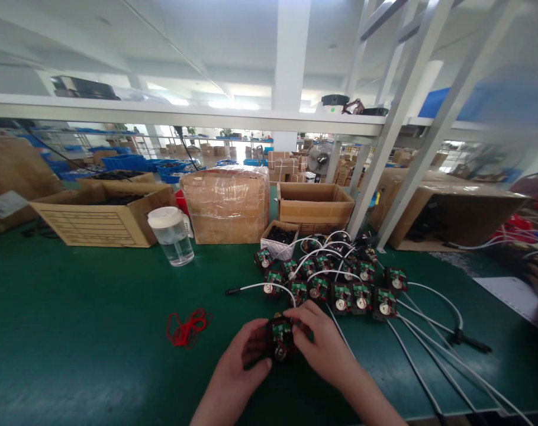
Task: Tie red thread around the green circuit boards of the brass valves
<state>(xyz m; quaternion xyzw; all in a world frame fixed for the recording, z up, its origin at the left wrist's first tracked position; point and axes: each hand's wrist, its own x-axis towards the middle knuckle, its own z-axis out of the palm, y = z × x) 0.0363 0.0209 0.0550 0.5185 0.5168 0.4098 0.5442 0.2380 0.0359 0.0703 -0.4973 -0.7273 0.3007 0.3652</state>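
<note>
Cradling the module (281, 337) just in front of the other boards (342, 299) on the green table (95, 307), with the left hand (237, 361) curled round its side and the right (324, 343) pinching its upper edge by a white cable (253, 286). Seemingly amid fine fingerwork, calling for steady support. Printed lines on a carton (104, 228) and a pale label (5, 203), unreadable.

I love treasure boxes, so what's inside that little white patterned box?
Lots of small black pieces show at the top of the little box. They're too tiny to tell what they are, and anything underneath is covered by them.
</note>
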